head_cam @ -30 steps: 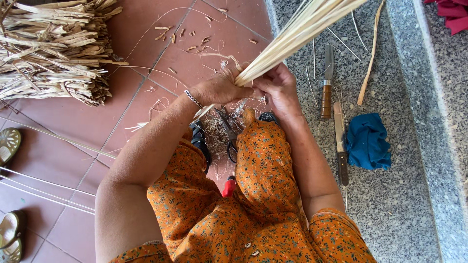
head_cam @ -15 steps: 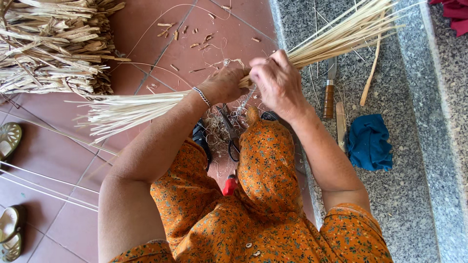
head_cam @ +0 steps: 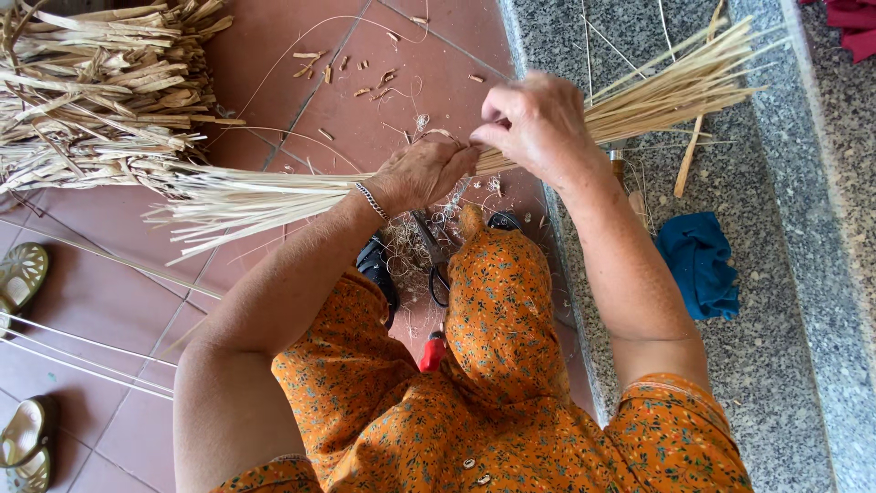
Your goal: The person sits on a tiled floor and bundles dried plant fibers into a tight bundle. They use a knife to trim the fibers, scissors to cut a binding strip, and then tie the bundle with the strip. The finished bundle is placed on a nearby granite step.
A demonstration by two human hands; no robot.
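Home craft work spot on a floor, terracotta floor tiles (head_cam: 301, 82), grey granite step (head_cam: 785, 301), heap of dried split cane (head_cam: 100, 91), shavings (head_cam: 411, 246), scissors (head_cam: 436, 265), sandals (head_cam: 23, 274) nearby

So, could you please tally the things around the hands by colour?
Pale straw: 2, the held bundle and the heap
Blue: 1, cloth
Red: 1, tool handle
Green: 2, sandals
Total: 6
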